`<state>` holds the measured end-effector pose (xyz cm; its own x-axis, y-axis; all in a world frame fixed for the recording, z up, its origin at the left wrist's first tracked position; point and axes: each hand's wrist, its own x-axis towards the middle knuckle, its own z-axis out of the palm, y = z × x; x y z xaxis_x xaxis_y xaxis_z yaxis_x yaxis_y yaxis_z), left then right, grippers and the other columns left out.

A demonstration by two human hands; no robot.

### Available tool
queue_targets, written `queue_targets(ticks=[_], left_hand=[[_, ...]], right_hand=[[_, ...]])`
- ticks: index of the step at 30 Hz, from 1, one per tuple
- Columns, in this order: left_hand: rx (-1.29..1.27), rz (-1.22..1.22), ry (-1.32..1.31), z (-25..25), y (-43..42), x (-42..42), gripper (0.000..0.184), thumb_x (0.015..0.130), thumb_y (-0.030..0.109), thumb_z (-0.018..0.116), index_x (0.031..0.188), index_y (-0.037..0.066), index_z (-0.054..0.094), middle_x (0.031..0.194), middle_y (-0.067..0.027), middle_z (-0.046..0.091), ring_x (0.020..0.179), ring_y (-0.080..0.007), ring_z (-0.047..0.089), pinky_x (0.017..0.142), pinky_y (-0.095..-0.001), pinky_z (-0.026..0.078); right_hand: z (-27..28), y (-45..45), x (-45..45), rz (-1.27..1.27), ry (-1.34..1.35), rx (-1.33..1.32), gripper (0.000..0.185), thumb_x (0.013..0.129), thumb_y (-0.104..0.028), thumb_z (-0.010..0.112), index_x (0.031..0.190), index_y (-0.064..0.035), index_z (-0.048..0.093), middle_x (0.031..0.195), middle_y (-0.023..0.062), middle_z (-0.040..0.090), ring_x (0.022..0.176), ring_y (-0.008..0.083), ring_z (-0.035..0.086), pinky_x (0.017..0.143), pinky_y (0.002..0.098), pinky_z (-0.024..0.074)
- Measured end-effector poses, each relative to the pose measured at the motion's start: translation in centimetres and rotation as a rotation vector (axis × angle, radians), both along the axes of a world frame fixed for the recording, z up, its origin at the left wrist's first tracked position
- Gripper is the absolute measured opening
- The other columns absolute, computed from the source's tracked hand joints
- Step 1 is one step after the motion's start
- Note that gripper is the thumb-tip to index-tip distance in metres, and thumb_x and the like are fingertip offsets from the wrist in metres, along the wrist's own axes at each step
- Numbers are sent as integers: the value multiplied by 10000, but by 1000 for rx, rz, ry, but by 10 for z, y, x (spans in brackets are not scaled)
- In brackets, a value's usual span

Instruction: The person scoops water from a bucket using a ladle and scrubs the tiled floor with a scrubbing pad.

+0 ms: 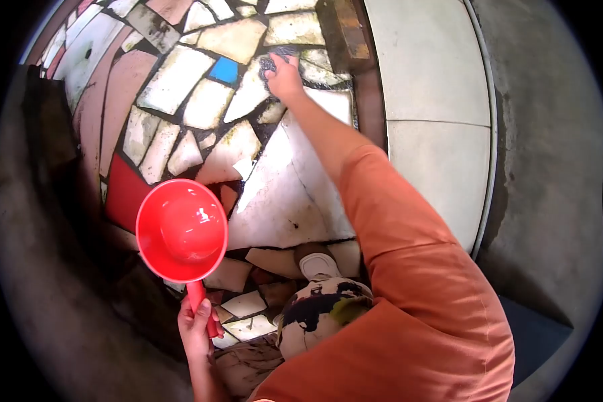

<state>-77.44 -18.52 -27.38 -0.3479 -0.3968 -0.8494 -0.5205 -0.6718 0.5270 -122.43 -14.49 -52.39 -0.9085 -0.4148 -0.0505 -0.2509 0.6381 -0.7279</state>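
Note:
My left hand (pixel 197 323) is wrapped round the handle of a red plastic water dipper (pixel 182 231). The dipper's bowl faces up toward me, and I see no clear sign of water in it, only shiny reflections. My right hand (pixel 285 79) reaches far forward and presses a dark grey scouring pad (pixel 266 65) against the wet surface of broken tiles (pixel 295 181). Fingers cover part of the pad. Around that hand the tiles look wet, with dark joints between them and yellowish stains.
A blue tile piece (pixel 224 70) lies left of the right hand. Large pale tiles (pixel 439 167) run along the right side, beside a grey concrete floor (pixel 549 134). Below, a white shoe (pixel 318 265) and a patterned trouser knee (pixel 321 318) show.

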Motion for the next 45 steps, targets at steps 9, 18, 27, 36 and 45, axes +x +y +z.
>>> queue_targets(ticks=[9, 18, 27, 36, 45], left_hand=[[0, 23, -21, 2, 0, 11, 269, 915, 246, 593, 1035, 14, 527, 619, -49, 530, 374, -123, 479, 315, -227, 381], [-25, 86, -35, 9, 1, 9, 253, 910, 211, 600, 1033, 7, 513, 634, -51, 528, 401, -115, 482, 350, -227, 398], [-1, 97, -64, 18, 5, 20, 399, 902, 258, 604, 1178, -11, 500, 624, -48, 522, 389, -113, 465, 332, -223, 380], [-10, 98, -86, 9, -5, 34, 386, 915, 273, 590, 1168, -5, 503, 632, -37, 528, 391, -107, 469, 335, -224, 367], [-13, 145, -120, 8, -7, 46, 412, 907, 285, 603, 1175, -13, 506, 626, -35, 527, 398, -107, 476, 342, -223, 376]], right_hand=[[85, 176, 152, 244, -41, 86, 694, 779, -57, 645, 1408, -56, 352, 1328, 263, 392, 1192, 436, 434, 1014, 430, 374], [-12, 43, 0, 262, 306, 237, 545, 791, -75, 650, 1313, -140, 505, 1245, 183, 515, 1053, 381, 539, 909, 420, 458], [9, 135, 123, 586, 183, 21, 556, 798, -20, 616, 1330, -114, 484, 1361, 188, 462, 1239, 361, 457, 1027, 427, 392], [23, -1, 2, 404, 362, 244, 428, 837, -63, 610, 1254, -150, 567, 1219, 131, 554, 1043, 308, 565, 884, 384, 485], [16, 168, 213, 1670, 114, 57, 296, 890, -212, 500, 1163, -278, 596, 1060, 23, 578, 852, 265, 545, 779, 403, 459]])
